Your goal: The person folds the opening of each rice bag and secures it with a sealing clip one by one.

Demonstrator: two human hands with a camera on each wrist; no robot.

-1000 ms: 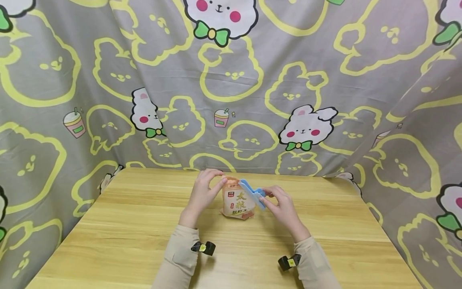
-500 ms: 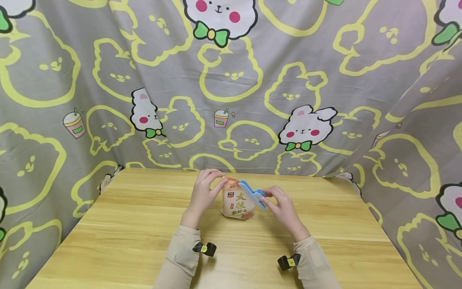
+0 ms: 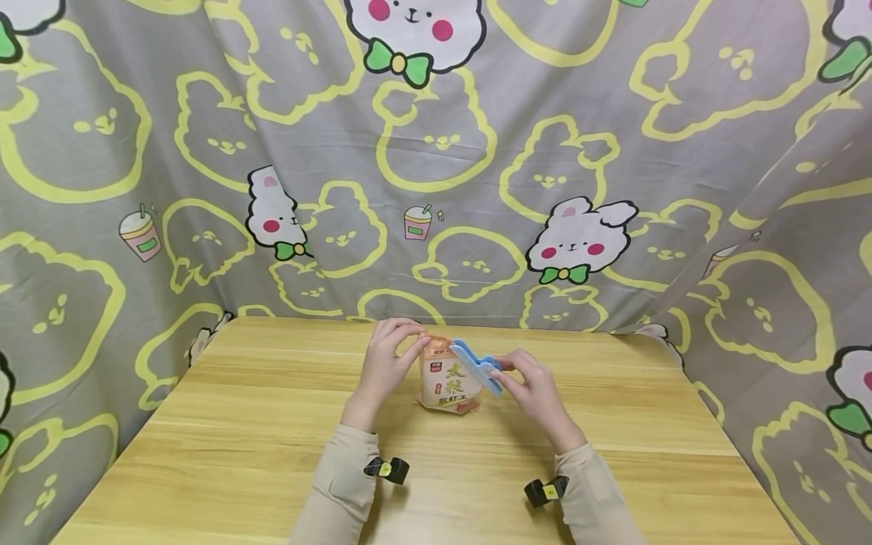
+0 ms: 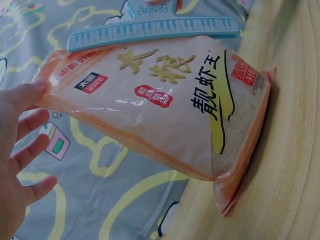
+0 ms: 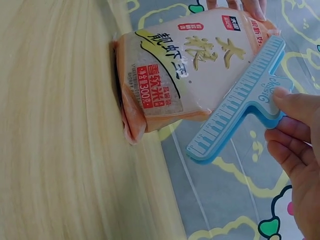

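Note:
A bag of rice (image 3: 446, 382) with orange edges stands upright on the wooden table. My left hand (image 3: 387, 359) pinches its top left corner between thumb and index finger; the other fingers are spread apart in the left wrist view. A light blue bag clip (image 3: 477, 369) with a piano-key print slants along the bag's upper right side. My right hand (image 3: 538, 390) holds the clip by its handle, the thumb (image 5: 285, 97) on the near side and the fingers curled behind. In the right wrist view the clip's lower end sticks out past the bag's edge.
The wooden table (image 3: 272, 454) reaches back to a grey curtain (image 3: 470, 174) with yellow outlines and rabbit prints, which also hangs at both sides. Black wrist cameras (image 3: 388, 470) are strapped over the beige sleeves (image 3: 341, 477).

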